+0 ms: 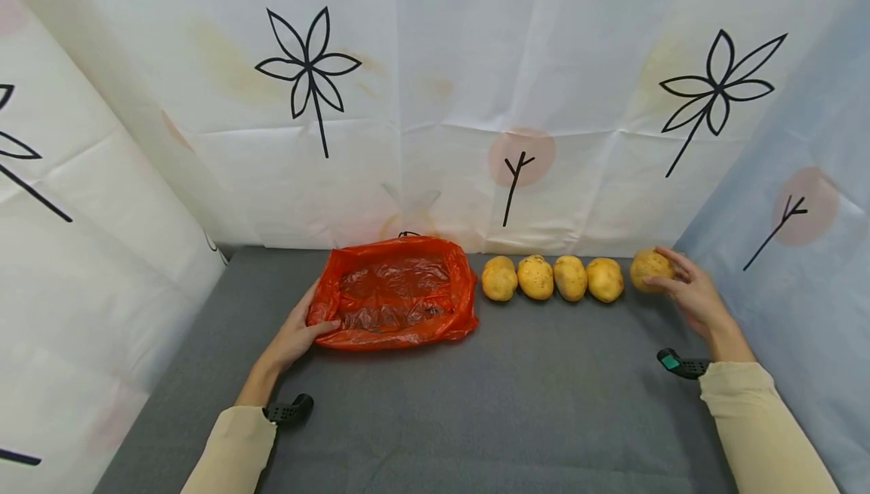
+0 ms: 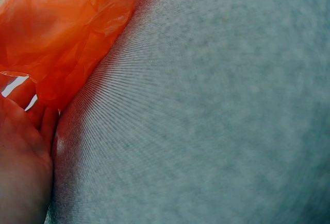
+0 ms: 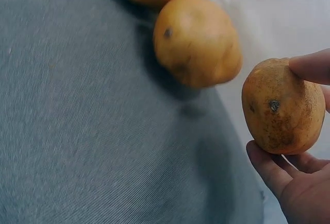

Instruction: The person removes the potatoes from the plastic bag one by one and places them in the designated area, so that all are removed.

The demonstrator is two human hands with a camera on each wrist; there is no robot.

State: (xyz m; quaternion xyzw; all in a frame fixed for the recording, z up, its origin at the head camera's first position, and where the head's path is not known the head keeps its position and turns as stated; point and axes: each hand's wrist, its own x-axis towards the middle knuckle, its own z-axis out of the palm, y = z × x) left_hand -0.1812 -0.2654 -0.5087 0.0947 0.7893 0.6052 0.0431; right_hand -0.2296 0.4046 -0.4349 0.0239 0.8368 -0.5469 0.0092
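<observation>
A red plastic bag (image 1: 397,339) lies on the grey table with its mouth spread wide toward the head camera. At its left side my left hand (image 1: 295,335) grips the edge, thumb over the near left corner. Up close in the left wrist view, the fingers (image 2: 49,123) go in against the bag's crumpled side (image 2: 72,33). My right hand (image 1: 700,301) holds a potato (image 1: 650,270) between thumb and fingers at the right end of a row. In the right wrist view this potato (image 3: 281,108) is raised off the cloth, with dark spots on its skin.
Several potatoes stand in a row along the table's back edge, from one beside the bag (image 1: 499,279) to one near my right hand (image 1: 605,280). White printed curtains (image 1: 435,101) hang behind the table and at both sides. A thin dark cord shows behind the bag.
</observation>
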